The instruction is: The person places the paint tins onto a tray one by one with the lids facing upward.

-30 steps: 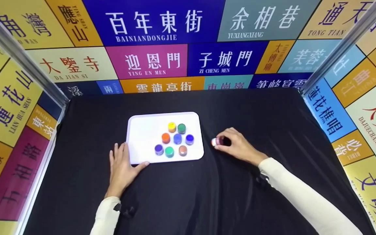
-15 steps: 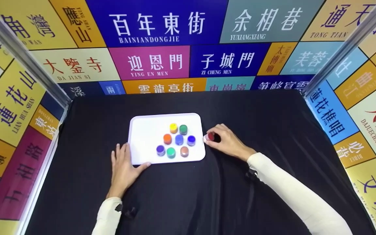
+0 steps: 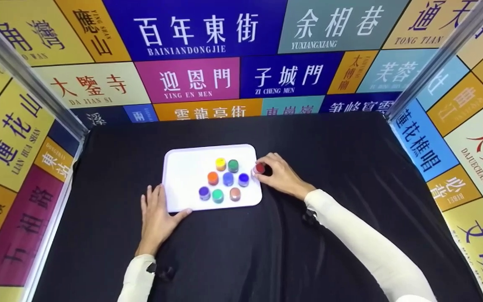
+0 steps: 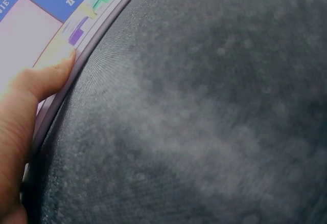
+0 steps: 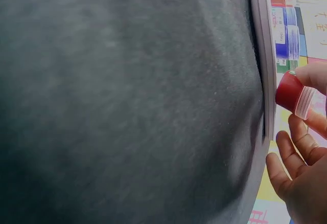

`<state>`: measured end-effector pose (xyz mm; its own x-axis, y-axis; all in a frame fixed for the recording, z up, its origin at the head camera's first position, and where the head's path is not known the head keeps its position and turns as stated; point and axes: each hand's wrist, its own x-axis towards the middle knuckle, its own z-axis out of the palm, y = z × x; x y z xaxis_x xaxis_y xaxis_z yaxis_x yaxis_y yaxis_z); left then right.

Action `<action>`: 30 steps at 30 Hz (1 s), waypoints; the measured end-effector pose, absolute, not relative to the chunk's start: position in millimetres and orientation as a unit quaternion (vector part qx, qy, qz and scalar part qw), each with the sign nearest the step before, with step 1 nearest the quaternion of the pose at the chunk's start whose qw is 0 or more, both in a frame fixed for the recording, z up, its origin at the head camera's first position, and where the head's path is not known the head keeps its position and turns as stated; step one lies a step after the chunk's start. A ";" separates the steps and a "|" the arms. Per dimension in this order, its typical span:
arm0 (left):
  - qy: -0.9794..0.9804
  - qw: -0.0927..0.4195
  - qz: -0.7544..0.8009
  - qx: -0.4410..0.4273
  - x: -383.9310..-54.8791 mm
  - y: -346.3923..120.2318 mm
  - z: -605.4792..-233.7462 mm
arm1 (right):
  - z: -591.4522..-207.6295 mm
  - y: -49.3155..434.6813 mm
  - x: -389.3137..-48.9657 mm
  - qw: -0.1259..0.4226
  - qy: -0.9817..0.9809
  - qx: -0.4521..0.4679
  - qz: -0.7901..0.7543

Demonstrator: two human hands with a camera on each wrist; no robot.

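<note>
My right hand (image 3: 285, 176) pinches a small red paint pot (image 3: 259, 168) between thumb and fingertips at the right rim of a white tray (image 3: 183, 176). In the right wrist view the red pot (image 5: 289, 92) is tilted, its clear ribbed lid by the fingers. My left hand (image 3: 157, 218) rests at the tray's near left corner, fingers straight along the left edge and thumb (image 4: 53, 75) on the front rim. On the tray stand several more pots, among them yellow (image 3: 220, 163), dark green (image 3: 233, 165), orange (image 3: 212, 178), teal (image 3: 217, 195) and brown (image 3: 235, 193).
Two blue pots (image 3: 228, 179) (image 3: 243, 179) and a purple pot (image 3: 204, 193) also stand on the tray. Black cloth (image 3: 329, 147) covers the table. Panels printed with large characters (image 3: 187, 77) wall in the back and both sides, with metal posts (image 3: 434, 63) at the corners.
My right hand has carried the red pot leftward, from the cloth beside the tray to the tray's right rim. The left hand has stayed at the tray corner.
</note>
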<state>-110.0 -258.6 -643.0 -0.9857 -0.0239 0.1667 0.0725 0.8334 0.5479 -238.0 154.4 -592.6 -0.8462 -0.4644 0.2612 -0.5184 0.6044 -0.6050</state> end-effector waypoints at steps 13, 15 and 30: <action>-0.953 0.095 -0.286 -0.017 -111.9 -257.0 -643.5 | -593.9 136.4 -245.6 0.026 -0.895 0.274 0.351; -0.954 0.096 -0.284 -0.018 -112.1 -256.4 -643.4 | -594.6 135.1 -245.8 0.025 -0.896 0.274 0.349; -0.952 0.105 -0.288 -0.022 -110.1 -257.4 -644.4 | -596.6 128.4 -247.3 0.039 -0.891 0.283 0.353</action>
